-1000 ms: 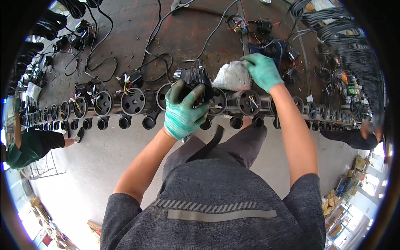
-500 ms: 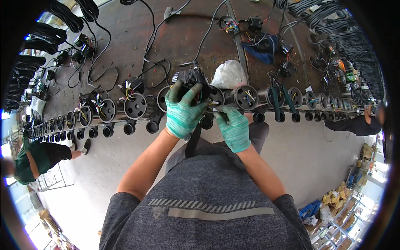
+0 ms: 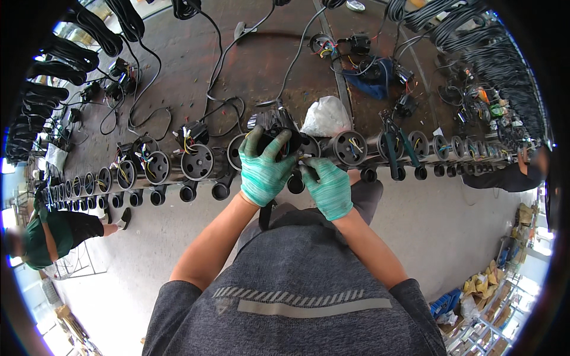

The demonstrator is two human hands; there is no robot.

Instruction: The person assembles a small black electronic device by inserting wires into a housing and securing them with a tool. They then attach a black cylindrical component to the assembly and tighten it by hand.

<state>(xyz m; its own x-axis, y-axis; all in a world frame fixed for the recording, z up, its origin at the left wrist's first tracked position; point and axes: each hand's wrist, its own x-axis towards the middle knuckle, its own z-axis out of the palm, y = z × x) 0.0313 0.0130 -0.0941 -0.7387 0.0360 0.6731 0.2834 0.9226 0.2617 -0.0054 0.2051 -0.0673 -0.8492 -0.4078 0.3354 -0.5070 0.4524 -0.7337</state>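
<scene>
My left hand (image 3: 264, 172), in a green work glove, is closed around a black motor part (image 3: 276, 121) with a cord running from its far side. The part sits above the row of round housings, just in front of a metal housing (image 3: 310, 146). My right hand (image 3: 328, 188), gloved alike, pinches a small white wire connector (image 3: 304, 156) between thumb and forefinger, close to the left fingertips. Its wires are mostly hidden by the fingers. Right of the hands stands another round housing (image 3: 350, 148) with wires inside.
A white plastic bag (image 3: 326, 116) lies beyond my hands. Green-handled cutters (image 3: 392, 147) rest across the housings at right. Coiled black cables (image 3: 475, 35) hang at the far right, more at the left. One person (image 3: 50, 237) is at the left, another (image 3: 504, 178) at the right.
My right hand has drawn slightly left and its fingers have closed in nearer the left hand. My left hand keeps hold of the motor part. The view has shifted a little.
</scene>
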